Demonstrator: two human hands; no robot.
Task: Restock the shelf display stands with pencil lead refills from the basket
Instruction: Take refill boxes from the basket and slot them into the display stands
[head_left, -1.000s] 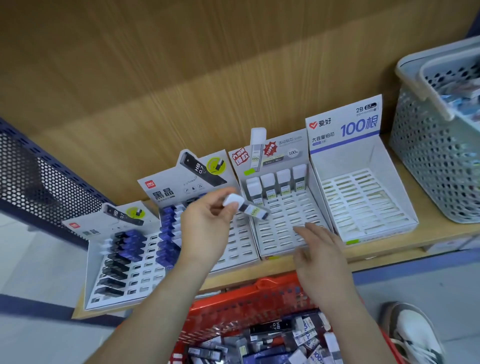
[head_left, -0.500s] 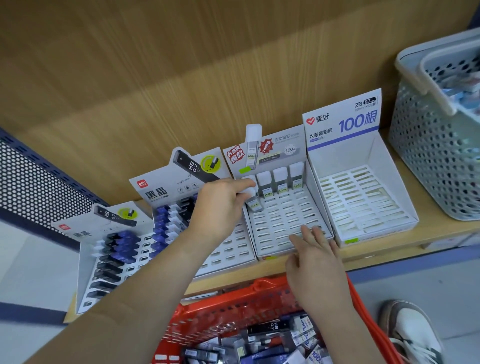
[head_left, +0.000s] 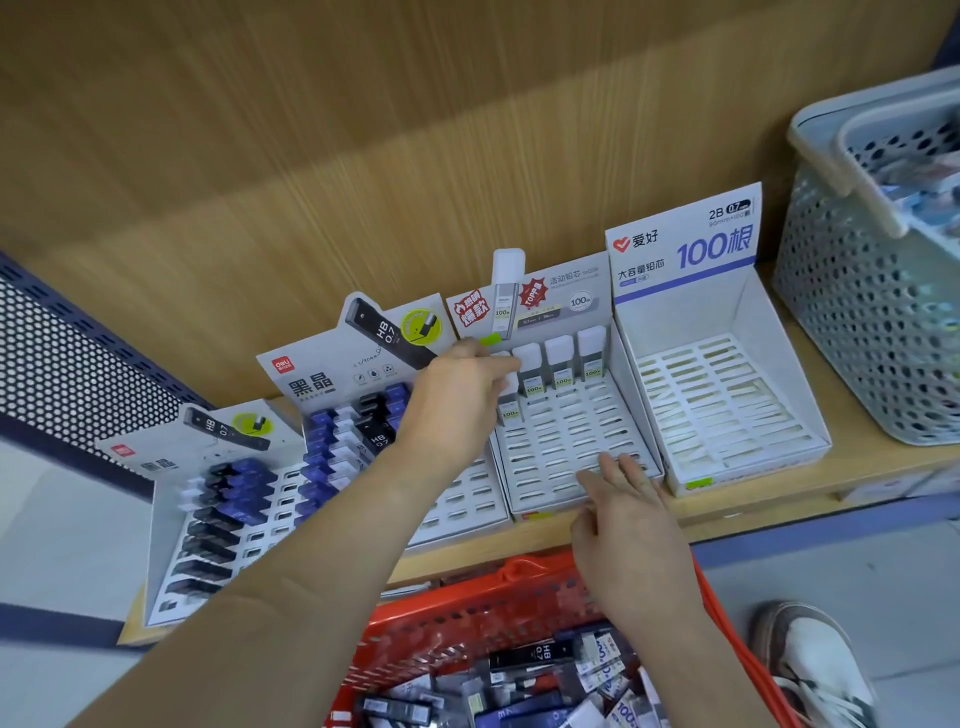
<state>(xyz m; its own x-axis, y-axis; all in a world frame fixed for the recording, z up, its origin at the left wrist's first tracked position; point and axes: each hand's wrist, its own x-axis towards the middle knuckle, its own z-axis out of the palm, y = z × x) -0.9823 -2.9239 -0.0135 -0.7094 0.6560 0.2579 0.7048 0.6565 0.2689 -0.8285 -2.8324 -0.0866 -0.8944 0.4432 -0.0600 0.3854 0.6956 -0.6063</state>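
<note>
White-capped refill (head_left: 509, 410) is pinched at its cap by the left hand (head_left: 462, 400) and held upright at the second-row leftmost slot of the grey display stand (head_left: 571, 447). Right hand (head_left: 631, 525) is laid flat on the stand's front edge, fingers straight. Red basket (head_left: 467, 618) is seen below, with more refills inside.

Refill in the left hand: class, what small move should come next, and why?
Probably push the refill down into its slot: the left hand pinches it at the second row of the grey stand, while the right hand rests on the front edge.
</note>
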